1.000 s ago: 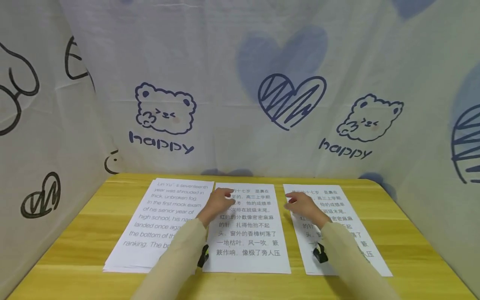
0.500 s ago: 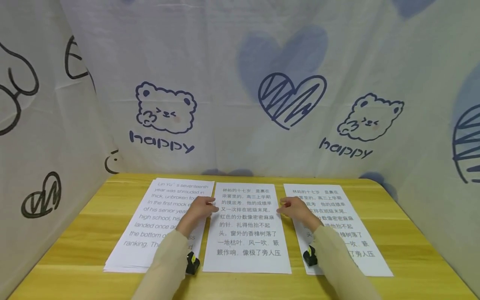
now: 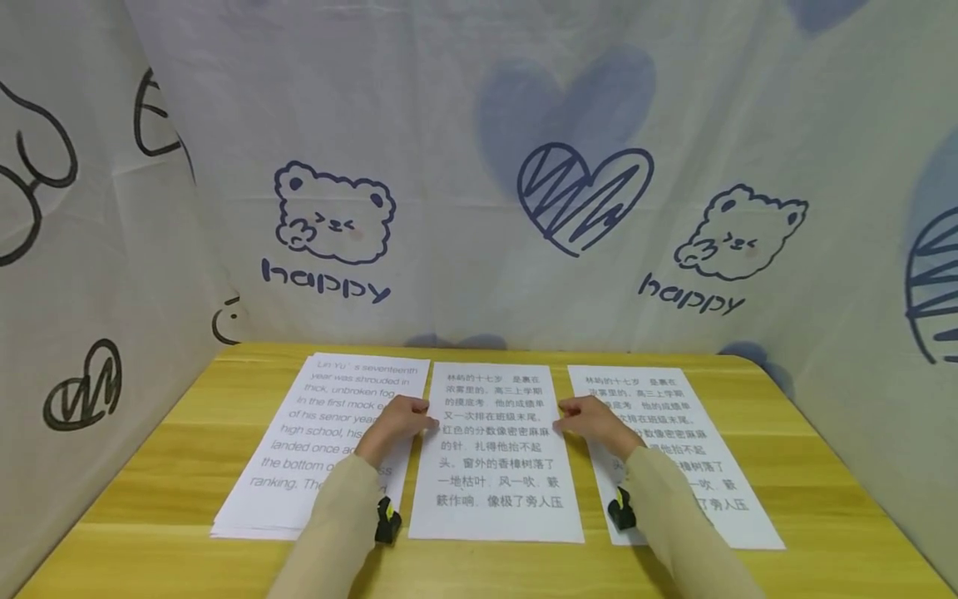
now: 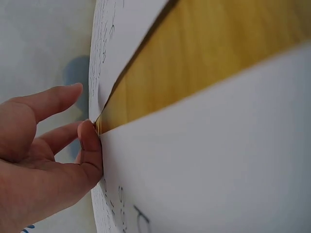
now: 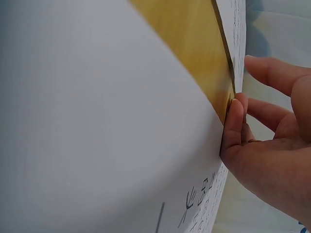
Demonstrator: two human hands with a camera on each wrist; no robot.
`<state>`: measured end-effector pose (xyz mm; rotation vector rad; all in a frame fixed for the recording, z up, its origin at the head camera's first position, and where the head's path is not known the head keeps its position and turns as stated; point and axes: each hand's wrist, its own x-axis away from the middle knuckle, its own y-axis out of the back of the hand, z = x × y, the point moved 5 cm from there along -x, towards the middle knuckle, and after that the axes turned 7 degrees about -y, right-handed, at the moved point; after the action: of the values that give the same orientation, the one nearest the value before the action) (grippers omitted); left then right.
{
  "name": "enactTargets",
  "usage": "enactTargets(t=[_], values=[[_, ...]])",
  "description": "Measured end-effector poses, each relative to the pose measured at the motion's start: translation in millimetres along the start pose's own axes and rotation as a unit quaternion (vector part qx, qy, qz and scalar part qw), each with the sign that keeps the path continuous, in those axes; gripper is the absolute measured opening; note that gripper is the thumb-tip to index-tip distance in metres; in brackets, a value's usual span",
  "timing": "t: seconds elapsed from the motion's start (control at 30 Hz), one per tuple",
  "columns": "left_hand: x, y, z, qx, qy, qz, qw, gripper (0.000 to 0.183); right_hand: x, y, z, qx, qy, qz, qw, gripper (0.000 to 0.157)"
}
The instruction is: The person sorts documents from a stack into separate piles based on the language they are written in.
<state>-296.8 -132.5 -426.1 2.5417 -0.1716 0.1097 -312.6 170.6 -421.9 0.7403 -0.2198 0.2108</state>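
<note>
A printed sheet of paper [image 3: 494, 516] with Chinese text lies flat on the table in the middle. My left hand [image 3: 397, 424] is at its left edge, over the right side of a stack of English-printed papers [image 3: 284, 491]. At its right edge is my right hand [image 3: 595, 423], its forearm over another Chinese-printed sheet [image 3: 737, 528]. In the left wrist view, fingertips [image 4: 87, 133] reach down to the gap beside the middle sheet's edge, while the thumb stands apart from them. The right wrist view has fingertips [image 5: 235, 111] likewise low at the gap, thumb raised.
The wooden table [image 3: 816, 516] has a rounded back right corner. White cloth [image 3: 449, 249] with blue hearts and bears hangs behind it and on both sides. A small black device [image 3: 387, 522] sits at the left wrist, with a similar one [image 3: 621, 509] at the right.
My left hand has moved left off the middle sheet to its left edge. My right hand has come slightly left and down to the right edge. The sheets lie nearly unchanged.
</note>
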Motion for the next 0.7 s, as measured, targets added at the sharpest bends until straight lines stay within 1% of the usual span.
enactTargets(t=[0.07,0.27,0.5,0.7], values=[[0.6,-0.5,0.7,0.009,0.006,0.000,0.9999,0.051,0.5,0.4,-0.5,-0.003,-0.005,0.005,1.000,0.055],[0.9,-1.6,3.7,0.043,0.032,0.002,0.9986,0.054,-0.3,1.7,-2.2,-0.015,-0.023,0.020,0.999,0.056],[-0.8,-1.2,3.4,0.054,0.029,0.004,0.9981,0.055,0.0,1.9,-0.7,-0.029,-0.021,0.019,0.999,0.056],[-0.1,-0.3,0.5,0.100,0.033,0.001,0.9945,0.051,-2.1,2.5,-0.7,-0.036,-0.028,0.013,0.999,0.053]])
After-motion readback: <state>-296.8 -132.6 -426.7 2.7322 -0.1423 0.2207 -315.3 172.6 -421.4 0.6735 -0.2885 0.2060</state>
